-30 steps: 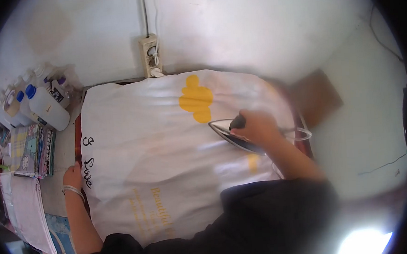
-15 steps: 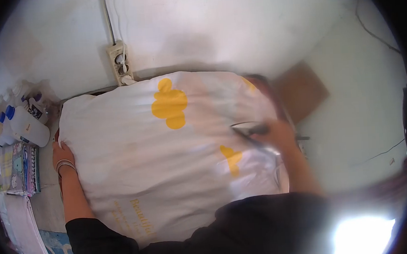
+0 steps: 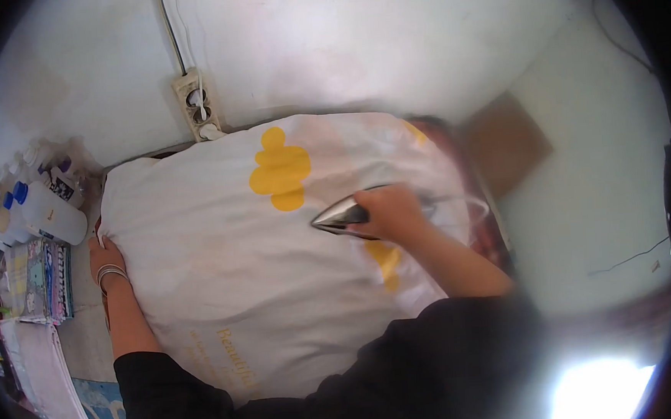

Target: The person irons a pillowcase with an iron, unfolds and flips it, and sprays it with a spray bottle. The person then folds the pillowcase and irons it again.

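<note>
1. Right up close, your black sleeves cross the near edge of the cloth, and there's gold writing just past them: "Beautiful", plain to read, with smaller lines beside it too faint to make out.
2. Over to your left hand, bracelets at the wrist: it's at the cloth's left edge, fingers partly hidden, so whether they pinch it you cannot tell.
3. And here's the iron! It's on the cloth, right of centre, tip pointing left, your right hand wrapped firmly round its handle.
4. Just beyond the tip, a yellow print.
5. Out left, folded fabrics and, behind them, bottles, any lettering too small to read.
6. Farthest, a power strip against the wall, a plug in its lower end.
</note>
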The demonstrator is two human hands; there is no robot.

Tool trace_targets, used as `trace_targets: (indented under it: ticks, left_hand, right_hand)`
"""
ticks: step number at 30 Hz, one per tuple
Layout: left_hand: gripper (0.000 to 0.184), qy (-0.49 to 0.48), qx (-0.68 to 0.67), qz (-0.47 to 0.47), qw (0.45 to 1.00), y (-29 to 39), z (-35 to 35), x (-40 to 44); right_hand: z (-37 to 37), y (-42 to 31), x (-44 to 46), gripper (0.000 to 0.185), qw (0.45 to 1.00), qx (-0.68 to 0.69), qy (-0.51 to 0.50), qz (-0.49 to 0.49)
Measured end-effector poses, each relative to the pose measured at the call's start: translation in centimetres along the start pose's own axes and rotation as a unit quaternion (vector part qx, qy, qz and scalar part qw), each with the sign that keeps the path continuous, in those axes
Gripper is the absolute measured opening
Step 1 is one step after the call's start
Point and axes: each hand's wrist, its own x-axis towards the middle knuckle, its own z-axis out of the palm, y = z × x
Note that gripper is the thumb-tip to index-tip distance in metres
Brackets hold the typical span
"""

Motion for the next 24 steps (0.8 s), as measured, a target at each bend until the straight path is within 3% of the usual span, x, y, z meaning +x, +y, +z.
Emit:
trace_targets:
  ticks: [2, 5, 9, 11, 14, 16, 20, 22, 24]
  left_hand:
    - [0.035, -0.014, -0.002, -0.004, 1.000, 0.0, 0.4, 0.2]
    - [0.035, -0.023, 0.009, -0.019, 1.000, -0.3, 0.2, 0.4]
    - [0.034, -0.031, 0.016, -0.024, 0.999, 0.3, -0.7, 0.0]
    - [0.033, -0.035, 0.009, -0.029, 0.999, 0.4, -0.6, 0.1]
    - [0.033, -0.035, 0.011, -0.044, 0.998, 1.0, -1.3, -0.4]
    - [0.034, -0.071, 0.002, -0.044, 0.996, 1.1, -1.8, -0.2]
    - [0.034, -0.074, 0.004, -0.051, 0.996, 0.5, -0.6, 0.1]
    - [0.035, -0.078, 0.012, -0.048, 0.996, 0.8, -1.2, 0.1]
    - [0.036, -0.089, 0.017, -0.051, 0.995, 1.1, -1.9, -0.1]
  right_hand:
    - [0.3, -2.6, 1.2, 0.039, 0.996, 0.038, 0.015, -0.075]
    - [1.5, -5.8, 4.5, 0.037, 0.995, 0.037, 0.012, -0.088]
    - [2.4, -3.1, 9.7, 0.036, 0.991, 0.092, 0.090, 0.036]
    - [2.3, -1.5, 11.6, 0.034, 0.991, 0.043, 0.109, 0.071]
    - [1.2, -1.0, 11.2, 0.037, 0.992, 0.017, 0.106, 0.063]
    - [-1.9, -3.3, 7.5, 0.040, 0.991, 0.084, 0.095, 0.049]
    - [-3.6, -9.2, -1.4, 0.038, 0.996, 0.042, -0.076, 0.019]
    - [1.1, -9.3, -4.9, 0.045, 0.988, 0.057, -0.038, -0.141]
    - [2.5, -9.6, -5.1, 0.044, 0.991, 0.069, -0.013, -0.110]
